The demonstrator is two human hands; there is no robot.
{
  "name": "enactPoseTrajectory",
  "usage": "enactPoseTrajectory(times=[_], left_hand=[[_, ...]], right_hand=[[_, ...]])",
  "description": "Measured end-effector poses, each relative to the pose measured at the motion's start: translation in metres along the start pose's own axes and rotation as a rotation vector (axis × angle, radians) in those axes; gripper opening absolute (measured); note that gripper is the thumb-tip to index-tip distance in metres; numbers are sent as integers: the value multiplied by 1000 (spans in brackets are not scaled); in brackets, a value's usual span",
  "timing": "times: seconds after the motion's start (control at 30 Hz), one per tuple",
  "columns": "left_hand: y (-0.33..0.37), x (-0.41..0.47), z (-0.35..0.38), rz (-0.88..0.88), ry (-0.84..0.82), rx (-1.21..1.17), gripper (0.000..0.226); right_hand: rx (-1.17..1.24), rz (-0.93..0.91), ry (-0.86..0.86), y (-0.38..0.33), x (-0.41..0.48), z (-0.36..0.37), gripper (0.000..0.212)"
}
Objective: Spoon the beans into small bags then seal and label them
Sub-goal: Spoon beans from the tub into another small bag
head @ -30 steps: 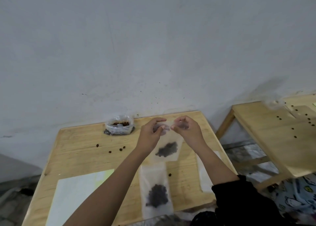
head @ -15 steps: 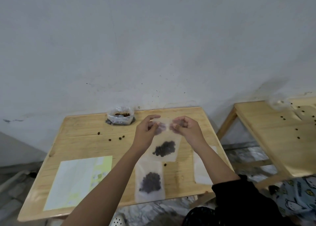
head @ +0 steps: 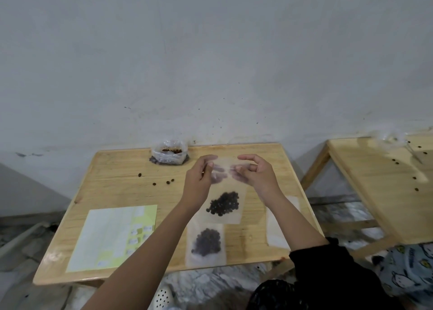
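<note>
My left hand [head: 199, 178] and right hand [head: 255, 176] pinch the top of the filled bag [head: 226, 191], centre frame; uneven pressing may leave the seal gapped, spilling beans [head: 223, 203].

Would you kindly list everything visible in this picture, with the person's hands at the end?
held bag: one, translucent, dark beans inside, raised over the table's middle
lying bag: one, translucent, dark beans inside, front edge
flat bags: count unclear, whitish, under the right forearm
label sheet: one, white and yellow-green, front left
supply bag: one, clear, brown beans, back edge
loose beans: four, dark, back left
table: one, light wood
second table: one, light wood, right, beans scattered on it
left hand, right hand: both pinch the held bag's top
</note>
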State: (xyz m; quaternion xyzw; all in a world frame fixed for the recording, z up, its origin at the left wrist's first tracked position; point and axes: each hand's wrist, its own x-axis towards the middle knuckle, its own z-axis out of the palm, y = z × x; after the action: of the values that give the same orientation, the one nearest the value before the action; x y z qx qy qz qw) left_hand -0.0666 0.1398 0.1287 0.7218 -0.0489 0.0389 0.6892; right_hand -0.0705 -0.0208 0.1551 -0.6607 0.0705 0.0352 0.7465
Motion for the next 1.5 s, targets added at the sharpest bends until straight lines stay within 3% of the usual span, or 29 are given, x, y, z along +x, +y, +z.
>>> enactPoseTrajectory(times=[0.2,0.3,0.47,0.67,0.8,0.93,1.2,1.37,1.5], left_hand=[[-5,-2,-9,-25,101,21,26],[0,-7,-12,-73,35,-98,29],[-8,-23,-15,-110,-92,-49,63],[-41,-37,-21,-295,8,-77,63],[-73,-49,-27,-448,88,18,53],[-93,-56,-31,-501,73,245,50],[-109,-61,-28,-483,-8,574,51],[-95,-46,-8,-246,74,663,36],[-84,-31,35,-78,-62,539,23]], right_hand=[[-31,-59,-4,7,-3,10,17],[-8,-49,43,9,-1,14,13],[34,11,153,13,-1,16,17],[-315,133,184,52,-11,20,37],[-576,256,104,100,-26,27,27],[-664,303,77,126,-32,34,20],[-970,236,-75,149,-40,33,25],[-963,204,80,134,-32,9,20],[-926,242,267,122,-27,-42,21]])
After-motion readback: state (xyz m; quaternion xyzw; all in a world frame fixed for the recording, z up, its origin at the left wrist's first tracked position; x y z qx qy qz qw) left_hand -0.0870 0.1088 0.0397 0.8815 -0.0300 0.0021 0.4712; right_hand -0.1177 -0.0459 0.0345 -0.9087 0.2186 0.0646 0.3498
